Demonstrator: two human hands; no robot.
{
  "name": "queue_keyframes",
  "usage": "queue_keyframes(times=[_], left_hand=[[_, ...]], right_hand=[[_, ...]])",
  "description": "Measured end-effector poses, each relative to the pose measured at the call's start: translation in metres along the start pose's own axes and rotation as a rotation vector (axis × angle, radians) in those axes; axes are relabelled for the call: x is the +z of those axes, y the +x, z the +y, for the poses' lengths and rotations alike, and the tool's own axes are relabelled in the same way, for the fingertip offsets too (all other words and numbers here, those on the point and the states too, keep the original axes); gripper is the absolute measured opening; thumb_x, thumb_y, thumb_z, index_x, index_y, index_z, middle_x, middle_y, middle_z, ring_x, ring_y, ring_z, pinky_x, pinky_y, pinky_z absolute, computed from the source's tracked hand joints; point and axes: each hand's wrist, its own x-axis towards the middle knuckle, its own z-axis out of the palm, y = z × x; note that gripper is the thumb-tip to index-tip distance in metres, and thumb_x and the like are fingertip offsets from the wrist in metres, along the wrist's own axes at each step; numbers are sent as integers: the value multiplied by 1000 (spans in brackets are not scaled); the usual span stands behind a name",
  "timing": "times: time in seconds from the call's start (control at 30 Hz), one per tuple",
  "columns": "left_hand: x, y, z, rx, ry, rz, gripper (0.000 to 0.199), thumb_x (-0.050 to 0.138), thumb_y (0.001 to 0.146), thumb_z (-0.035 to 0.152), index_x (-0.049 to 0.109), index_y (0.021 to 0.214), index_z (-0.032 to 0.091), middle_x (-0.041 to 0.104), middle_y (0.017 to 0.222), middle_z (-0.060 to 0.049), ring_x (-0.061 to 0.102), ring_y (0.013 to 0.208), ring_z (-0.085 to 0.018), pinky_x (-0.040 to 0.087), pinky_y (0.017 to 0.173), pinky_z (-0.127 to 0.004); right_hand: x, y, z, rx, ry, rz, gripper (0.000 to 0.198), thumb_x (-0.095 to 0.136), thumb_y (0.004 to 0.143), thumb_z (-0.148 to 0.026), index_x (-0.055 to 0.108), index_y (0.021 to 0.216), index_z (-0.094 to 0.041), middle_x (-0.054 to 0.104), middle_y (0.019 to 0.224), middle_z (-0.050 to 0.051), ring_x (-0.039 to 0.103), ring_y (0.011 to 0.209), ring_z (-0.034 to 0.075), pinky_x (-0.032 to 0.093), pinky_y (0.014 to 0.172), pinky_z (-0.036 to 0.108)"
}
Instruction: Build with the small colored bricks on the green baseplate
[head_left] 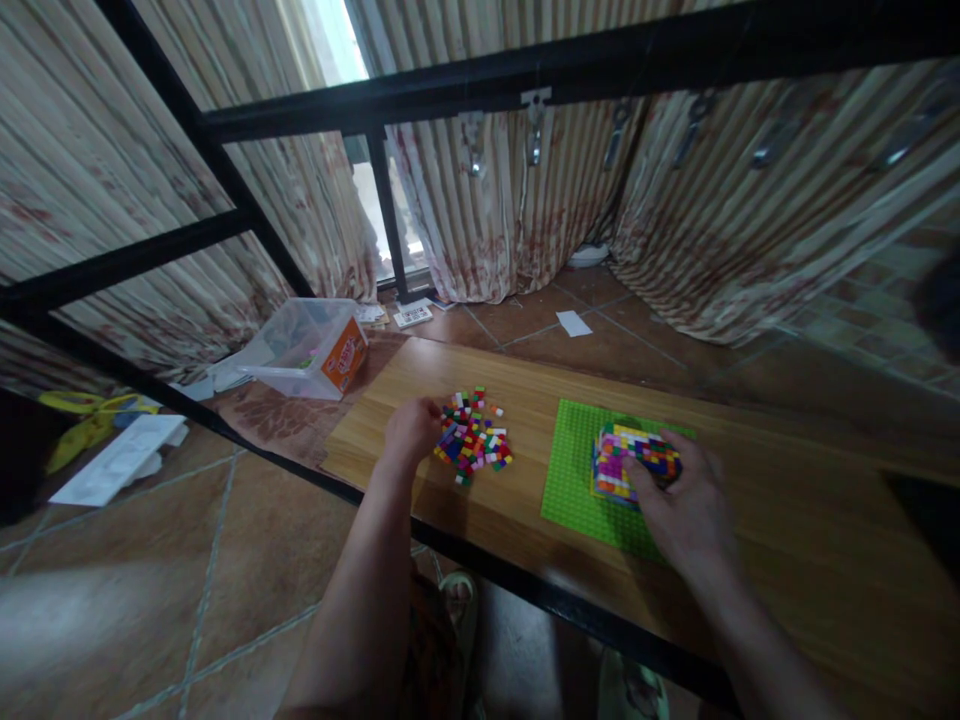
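Two bare forearms (356, 600) reach over a long brown wooden bench (525, 375); on it lies a bright-green, studded plastic baseplate (568, 482), apparently a stable footing for the boxy, multicoloured plastic brick build (612, 476) upon it; the right hand (694, 500) grips that build between thumb and fingers, probably to steady it; small, mixed-colour plastic bricks (472, 437) lie heaped near the bench's left end, presumably for easy reach; the left hand (411, 432) is at their edge, fingers bunched, though whether they pinch a brick I cannot tell.
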Motion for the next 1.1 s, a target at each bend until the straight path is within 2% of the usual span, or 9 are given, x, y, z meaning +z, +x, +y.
queue_keyframes(times=[0.2,0.27,0.37,0.43,0.57,0.67,0.83,0.97,1.1], left_hand=[[-1,1,8,49,-92,67,20,56,86,28,71,92,16,75,91,-10,67,85,-21,48,74,-28],[6,-1,19,150,-299,74,21,55,86,26,70,95,15,74,90,-8,67,82,-19,49,72,-26],[26,-12,45,334,-674,-13,27,55,84,22,68,107,14,74,95,-6,68,84,-17,52,75,-26],[39,-24,64,446,-773,-68,27,57,84,23,69,107,15,74,100,-6,67,92,-18,52,83,-28],[50,-47,94,554,-815,-242,20,53,86,22,71,94,17,73,92,-4,67,89,-17,52,82,-28],[54,-58,104,566,-872,-287,14,55,86,21,68,91,16,72,86,-3,66,81,-15,52,75,-25],[60,-68,111,600,-796,-259,9,56,86,18,64,89,18,72,85,-3,68,81,-16,52,75,-25],[65,-73,115,656,-716,-228,13,55,88,18,68,93,19,74,90,-3,69,83,-16,52,79,-26],[69,-76,121,630,-700,-180,13,59,87,19,72,88,20,76,92,-2,69,84,-16,52,81,-27]], right_hand=[[-7,4,-8,23,43,47,58,59,80,-58,59,122,-17,56,125,17,56,115,32,45,99,50],[-10,8,-8,28,83,96,56,58,83,-57,59,122,-18,57,126,17,58,111,30,47,95,49],[-14,15,-5,60,165,151,51,56,85,-54,61,120,-17,59,122,16,61,105,28,49,89,47],[-15,18,-2,107,223,168,49,57,86,-52,63,117,-16,62,118,16,63,101,27,50,86,46],[-16,21,4,167,267,183,44,58,85,-49,66,112,-16,65,112,14,65,94,26,51,81,45],[-16,21,7,159,276,179,42,57,85,-49,66,112,-17,66,109,13,65,92,25,51,80,45],[-18,21,5,173,294,158,42,57,86,-47,67,112,-14,68,106,14,67,85,23,51,79,42],[-19,21,2,169,283,154,41,57,86,-45,68,111,-14,68,104,14,66,81,22,51,76,41],[-20,21,0,183,272,154,40,58,85,-44,68,109,-13,69,101,14,65,77,21,51,73,40]])
